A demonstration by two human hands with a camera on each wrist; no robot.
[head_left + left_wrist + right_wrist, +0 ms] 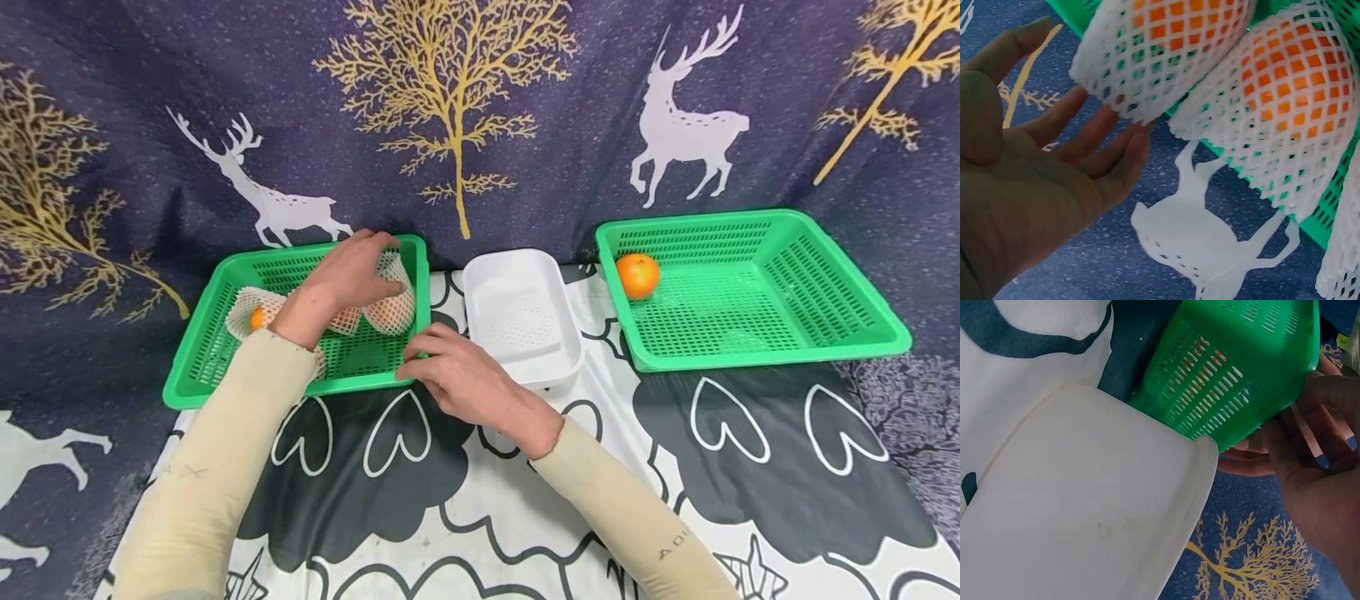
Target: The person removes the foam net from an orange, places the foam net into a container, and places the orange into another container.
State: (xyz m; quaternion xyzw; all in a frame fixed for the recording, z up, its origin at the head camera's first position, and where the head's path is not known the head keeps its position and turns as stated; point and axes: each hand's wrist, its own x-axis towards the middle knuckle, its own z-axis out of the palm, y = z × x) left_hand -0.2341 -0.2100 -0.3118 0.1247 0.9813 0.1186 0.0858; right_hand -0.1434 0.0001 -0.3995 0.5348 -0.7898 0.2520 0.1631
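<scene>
My left hand (348, 279) reaches over the left green basket (258, 398), its fingers spread above a fruit in a white foam net (392, 310) at the basket's right side. In the left wrist view, the fingertips overlap the edge of a foam net (1125, 81) around an orange fruit; a second netted orange fruit (1297, 87) lies beside it. More netted fruit (246, 312) sits to the left, partly hidden by my forearm. My right hand (461, 375) grips the same basket's front right corner, thumb and fingers at its rim, as the right wrist view also shows.
Between the green baskets stands a white plastic basket (570, 340). On the right, another green basket (757, 312) holds a bare orange (638, 276) near its left wall. A dark curtain (540, 167) with deer and trees hangs behind the patterned cloth (487, 500).
</scene>
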